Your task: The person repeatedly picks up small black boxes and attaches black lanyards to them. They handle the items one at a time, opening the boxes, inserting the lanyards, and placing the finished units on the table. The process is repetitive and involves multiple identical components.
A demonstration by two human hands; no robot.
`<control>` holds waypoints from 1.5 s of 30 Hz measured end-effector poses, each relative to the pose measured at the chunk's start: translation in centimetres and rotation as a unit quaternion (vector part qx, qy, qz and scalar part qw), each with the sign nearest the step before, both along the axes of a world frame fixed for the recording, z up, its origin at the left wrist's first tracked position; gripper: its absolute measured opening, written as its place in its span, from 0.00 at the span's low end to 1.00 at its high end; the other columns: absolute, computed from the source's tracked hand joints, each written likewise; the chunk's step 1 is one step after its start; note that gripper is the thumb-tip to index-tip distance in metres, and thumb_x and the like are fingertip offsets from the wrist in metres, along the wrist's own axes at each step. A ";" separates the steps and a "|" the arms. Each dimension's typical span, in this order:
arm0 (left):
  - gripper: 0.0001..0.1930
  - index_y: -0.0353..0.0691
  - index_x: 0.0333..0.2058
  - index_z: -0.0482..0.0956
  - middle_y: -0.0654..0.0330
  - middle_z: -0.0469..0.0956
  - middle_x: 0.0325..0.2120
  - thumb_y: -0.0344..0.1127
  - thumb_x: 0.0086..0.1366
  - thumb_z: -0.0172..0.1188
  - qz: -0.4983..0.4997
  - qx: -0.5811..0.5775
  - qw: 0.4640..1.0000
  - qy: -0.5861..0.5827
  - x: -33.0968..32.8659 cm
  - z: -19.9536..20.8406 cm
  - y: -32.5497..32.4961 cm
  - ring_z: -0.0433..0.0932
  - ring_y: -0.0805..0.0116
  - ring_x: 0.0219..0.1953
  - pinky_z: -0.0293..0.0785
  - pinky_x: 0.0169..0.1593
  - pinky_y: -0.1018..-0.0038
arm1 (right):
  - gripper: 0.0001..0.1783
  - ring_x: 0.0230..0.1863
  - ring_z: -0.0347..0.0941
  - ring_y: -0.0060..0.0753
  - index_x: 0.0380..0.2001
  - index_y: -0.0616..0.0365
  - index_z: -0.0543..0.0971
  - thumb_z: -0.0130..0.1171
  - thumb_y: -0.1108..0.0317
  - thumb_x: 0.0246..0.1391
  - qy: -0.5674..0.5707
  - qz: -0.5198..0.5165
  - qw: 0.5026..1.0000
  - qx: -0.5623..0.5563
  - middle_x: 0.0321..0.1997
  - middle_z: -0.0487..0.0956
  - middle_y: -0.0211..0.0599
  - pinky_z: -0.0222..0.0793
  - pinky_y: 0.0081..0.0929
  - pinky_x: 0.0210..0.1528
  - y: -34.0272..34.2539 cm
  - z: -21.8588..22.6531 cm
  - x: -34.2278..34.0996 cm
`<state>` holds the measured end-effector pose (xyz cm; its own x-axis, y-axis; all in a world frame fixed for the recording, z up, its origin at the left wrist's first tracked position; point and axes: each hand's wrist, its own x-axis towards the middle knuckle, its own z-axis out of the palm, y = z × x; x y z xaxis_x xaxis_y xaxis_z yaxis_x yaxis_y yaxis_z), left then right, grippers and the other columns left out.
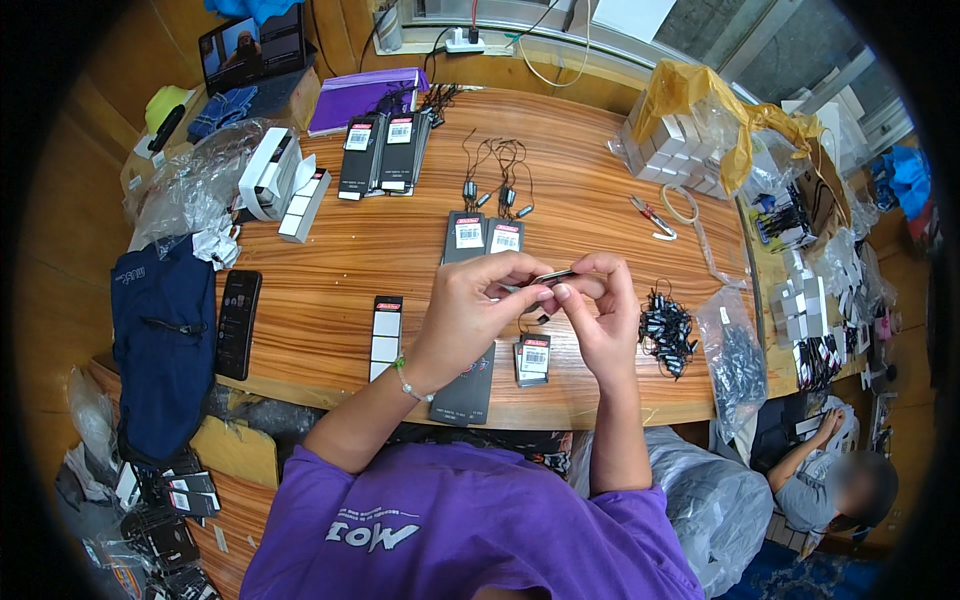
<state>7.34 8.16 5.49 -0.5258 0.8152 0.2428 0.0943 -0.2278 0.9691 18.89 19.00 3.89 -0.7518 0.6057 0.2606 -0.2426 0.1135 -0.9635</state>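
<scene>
My left hand [475,305] and my right hand [603,315] meet above the table, both closed in a pinch on a small dark card [556,276], seen nearly edge-on. A short black cord end [541,320] hangs below the fingers. Under and beyond my left hand lie long dark hang tags [466,232] with black cords [508,165] stretching away from them. Just below the hands sits a small stack of dark tags with white labels [533,362]. To the right is a heap of black string fasteners [668,335]; to the left, a dark strip with white stickers [387,325].
Bundled dark tags [400,150] lie at the back near a purple packet [350,100]. A phone [238,325] and dark blue bag [165,340] are left. Red-handled pliers [652,215], a tape roll [680,203], and a clear bag [735,355] lie right. Another person [830,470] sits lower right.
</scene>
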 end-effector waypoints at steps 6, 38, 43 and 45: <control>0.09 0.31 0.36 0.76 0.58 0.78 0.30 0.22 0.54 0.60 -0.016 -0.001 0.998 -0.064 0.0 -0.2 0.0 0.78 0.75 0.33 0.75 0.37 0.82 | 0.12 0.29 0.69 0.19 0.33 0.63 0.71 0.62 0.75 0.45 -0.021 -0.112 0.978 0.172 0.28 0.74 0.34 0.62 0.15 0.30 0.2 -0.1 0.4; 0.11 0.34 0.34 0.79 0.57 0.79 0.29 0.20 0.49 0.63 0.008 0.048 0.996 0.076 0.9 0.3 -1.1 0.78 0.73 0.30 0.75 0.33 0.81 | 0.10 0.38 0.66 0.20 0.34 0.65 0.75 0.54 0.68 0.54 0.052 0.065 0.992 -0.091 0.34 0.73 0.34 0.61 0.16 0.40 -0.5 0.4 1.0; 0.10 0.36 0.32 0.80 0.58 0.78 0.26 0.22 0.47 0.62 0.047 0.089 0.952 0.288 0.3 0.6 -1.3 0.79 0.69 0.28 0.75 0.31 0.79 | 0.07 0.38 0.65 0.24 0.28 0.63 0.74 0.52 0.70 0.53 0.044 0.101 0.988 -0.103 0.33 0.71 0.34 0.59 0.20 0.44 0.1 0.6 1.0; 0.09 0.37 0.30 0.80 0.59 0.78 0.25 0.22 0.47 0.62 0.051 0.096 0.931 0.348 0.2 0.5 -1.2 0.79 0.68 0.27 0.75 0.30 0.78 | 0.07 0.37 0.65 0.24 0.26 0.63 0.74 0.52 0.70 0.53 0.033 0.095 0.990 -0.097 0.32 0.70 0.34 0.59 0.22 0.44 0.1 0.8 1.2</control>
